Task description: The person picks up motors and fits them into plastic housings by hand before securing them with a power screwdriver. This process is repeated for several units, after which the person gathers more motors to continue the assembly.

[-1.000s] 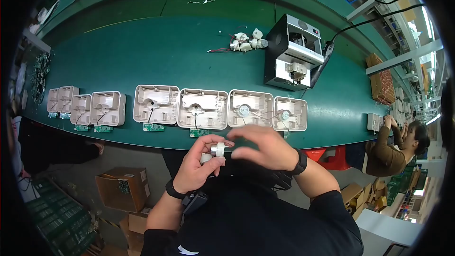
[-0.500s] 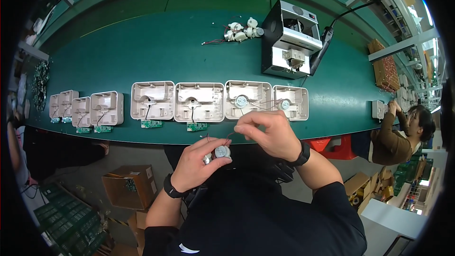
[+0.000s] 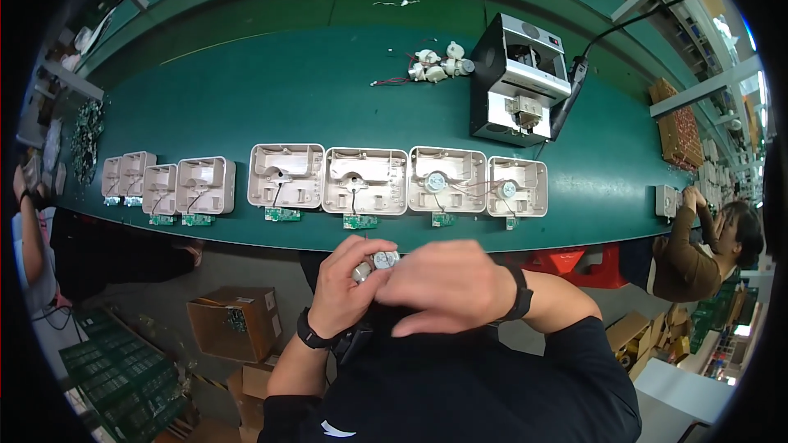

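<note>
The left hand (image 3: 341,294) grips a round motor (image 3: 386,260) between thumb and fingers, beside another round part (image 3: 361,272) that the hand partly covers. The right hand (image 3: 451,283) is blurred, thumb spread from its fingers; whether their tips touch the motor cannot be told. The motor sits just off the green bench (image 3: 271,90), nearer the body than the open plastic cases (image 3: 377,168).

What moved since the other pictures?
The right hand was pinching a thin red wire; now it has come back toward the body, closer to the left hand. Whether it still pinches the wire is hidden. The left hand still holds round motors, and the white housings stayed put.
</note>
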{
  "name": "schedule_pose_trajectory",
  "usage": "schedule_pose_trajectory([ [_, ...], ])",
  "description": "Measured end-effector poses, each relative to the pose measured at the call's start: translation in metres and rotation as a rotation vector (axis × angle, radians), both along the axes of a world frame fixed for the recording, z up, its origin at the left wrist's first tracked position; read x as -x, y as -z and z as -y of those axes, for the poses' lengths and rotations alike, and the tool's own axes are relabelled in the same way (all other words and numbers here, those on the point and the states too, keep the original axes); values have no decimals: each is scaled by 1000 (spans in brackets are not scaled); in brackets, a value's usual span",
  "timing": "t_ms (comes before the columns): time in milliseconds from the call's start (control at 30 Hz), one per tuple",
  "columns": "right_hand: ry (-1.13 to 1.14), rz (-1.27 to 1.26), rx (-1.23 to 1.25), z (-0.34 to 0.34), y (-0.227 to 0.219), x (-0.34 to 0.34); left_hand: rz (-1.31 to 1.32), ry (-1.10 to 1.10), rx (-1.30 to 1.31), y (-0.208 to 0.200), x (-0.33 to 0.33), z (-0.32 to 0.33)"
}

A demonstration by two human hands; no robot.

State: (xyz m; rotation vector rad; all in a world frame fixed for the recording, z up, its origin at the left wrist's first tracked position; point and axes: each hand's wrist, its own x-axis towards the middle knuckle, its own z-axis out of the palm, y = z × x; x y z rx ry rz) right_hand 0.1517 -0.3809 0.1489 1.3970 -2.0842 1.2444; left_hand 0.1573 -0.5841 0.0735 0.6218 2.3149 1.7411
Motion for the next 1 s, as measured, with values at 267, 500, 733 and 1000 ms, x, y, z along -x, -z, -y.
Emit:
schedule_pose_trajectory([
  [267, 579, 561, 220, -30, 25, -8, 10, -291, 78, -18, 43, 23],
  [500, 606, 427, 23, -49, 34, -29, -369, -204, 450, -8, 83, 16],
  [733, 673, 449, 17, -77, 50, -38, -382, -119, 591, 2, 96, 4],
  [1000, 618, 398, -2, -72, 54, -33, -437, -207, 691, 0, 92, 1],
])
